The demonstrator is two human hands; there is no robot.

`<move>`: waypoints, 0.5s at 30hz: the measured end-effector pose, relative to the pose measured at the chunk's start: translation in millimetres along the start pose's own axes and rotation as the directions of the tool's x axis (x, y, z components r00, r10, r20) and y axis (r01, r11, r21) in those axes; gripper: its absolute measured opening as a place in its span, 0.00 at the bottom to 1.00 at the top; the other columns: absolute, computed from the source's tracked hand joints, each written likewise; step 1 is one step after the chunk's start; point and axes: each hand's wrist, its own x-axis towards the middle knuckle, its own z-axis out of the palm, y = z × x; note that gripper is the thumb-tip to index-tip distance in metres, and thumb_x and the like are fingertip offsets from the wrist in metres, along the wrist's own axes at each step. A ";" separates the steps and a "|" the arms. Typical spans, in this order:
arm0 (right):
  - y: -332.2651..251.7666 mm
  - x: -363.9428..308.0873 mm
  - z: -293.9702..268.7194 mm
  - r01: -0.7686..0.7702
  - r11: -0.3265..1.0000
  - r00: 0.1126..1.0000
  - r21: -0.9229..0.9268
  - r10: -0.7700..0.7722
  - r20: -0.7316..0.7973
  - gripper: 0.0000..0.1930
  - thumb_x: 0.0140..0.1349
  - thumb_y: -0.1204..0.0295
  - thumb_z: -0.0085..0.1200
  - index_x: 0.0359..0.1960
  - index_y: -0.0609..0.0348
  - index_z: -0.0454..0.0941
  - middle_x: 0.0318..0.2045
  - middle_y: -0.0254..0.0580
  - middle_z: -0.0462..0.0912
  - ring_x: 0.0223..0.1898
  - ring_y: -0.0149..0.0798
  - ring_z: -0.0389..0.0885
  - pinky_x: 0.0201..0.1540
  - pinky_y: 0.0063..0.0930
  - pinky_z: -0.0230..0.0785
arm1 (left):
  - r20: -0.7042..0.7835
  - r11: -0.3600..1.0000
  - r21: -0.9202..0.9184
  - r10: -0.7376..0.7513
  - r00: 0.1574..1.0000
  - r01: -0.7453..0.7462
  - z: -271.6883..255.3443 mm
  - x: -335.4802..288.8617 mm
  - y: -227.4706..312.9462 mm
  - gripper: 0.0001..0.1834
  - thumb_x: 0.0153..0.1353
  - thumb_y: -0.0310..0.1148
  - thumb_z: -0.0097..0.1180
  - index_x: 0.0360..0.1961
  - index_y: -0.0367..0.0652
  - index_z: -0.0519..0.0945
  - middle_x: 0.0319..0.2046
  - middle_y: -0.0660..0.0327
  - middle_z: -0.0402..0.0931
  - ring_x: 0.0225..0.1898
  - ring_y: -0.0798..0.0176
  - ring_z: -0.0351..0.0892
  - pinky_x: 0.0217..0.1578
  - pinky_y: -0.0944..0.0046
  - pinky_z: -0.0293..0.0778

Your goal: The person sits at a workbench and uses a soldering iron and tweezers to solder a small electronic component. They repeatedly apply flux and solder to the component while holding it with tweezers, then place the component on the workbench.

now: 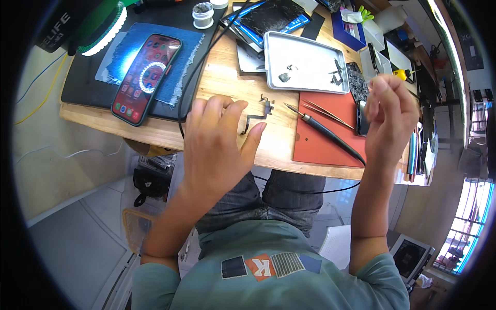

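My left hand (212,142) reaches over the table's front edge, thumb and fingers apart, holding nothing. Just past its thumb lies a thin dark flex cable (257,117) with small connectors, on the bare wood. My right hand (391,111) is raised at the right, by a dark phone-like device (361,118). Its fingers are curled in; whatever they may hold is hidden. Between the hands, an orange-red mat (315,144) bears a black-handled soldering iron (330,137) and copper-coloured tweezers (330,114).
A lit smartphone (146,80) rests on blue denim (183,67) at the left, under a ring lamp (106,33). A white tray (305,44) contains small dark parts. Behind it are phone screens (271,15) and a small jar (202,18). A black cable (206,54) crosses the table.
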 end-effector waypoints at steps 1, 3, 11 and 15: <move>7.8 -18.4 -6.4 -0.036 0.998 0.999 0.054 0.035 0.033 0.06 0.68 0.73 0.63 0.36 0.64 0.83 0.20 0.23 0.69 0.21 0.17 0.63 0.23 0.16 0.52 | 0.025 1.000 0.010 -0.007 1.000 0.007 1.8 3.4 -0.1 0.18 0.55 0.35 0.73 0.45 0.39 0.83 0.41 0.54 0.77 0.45 0.47 0.74 0.48 0.49 0.70; 22.0 -35.3 -8.0 -0.085 0.992 0.996 0.093 0.081 0.048 0.04 0.69 0.76 0.62 0.37 0.64 0.82 0.24 0.23 0.72 0.23 0.16 0.64 0.24 0.15 0.54 | 0.062 0.999 0.006 -0.037 0.997 0.037 4.9 11.5 2.9 0.15 0.55 0.35 0.74 0.39 0.41 0.84 0.38 0.56 0.77 0.45 0.48 0.75 0.48 0.50 0.70; 56.2 -45.7 -6.3 -0.027 0.988 0.996 0.150 0.014 0.084 0.03 0.67 0.81 0.64 0.35 0.69 0.83 0.35 0.31 0.78 0.29 0.17 0.72 0.32 0.13 0.62 | 0.170 0.996 -0.001 -0.091 0.981 0.093 10.3 11.3 7.5 0.07 0.57 0.31 0.71 0.33 0.45 0.84 0.33 0.63 0.78 0.42 0.54 0.75 0.47 0.51 0.65; 64.6 -46.3 -8.5 -0.072 0.987 0.991 0.144 0.054 0.123 0.03 0.66 0.80 0.64 0.35 0.70 0.84 0.34 0.30 0.78 0.29 0.16 0.71 0.31 0.13 0.61 | 0.170 0.969 -0.162 -0.157 0.973 0.185 4.3 9.2 6.4 0.05 0.59 0.27 0.71 0.33 0.41 0.84 0.33 0.61 0.80 0.37 0.58 0.76 0.42 0.57 0.70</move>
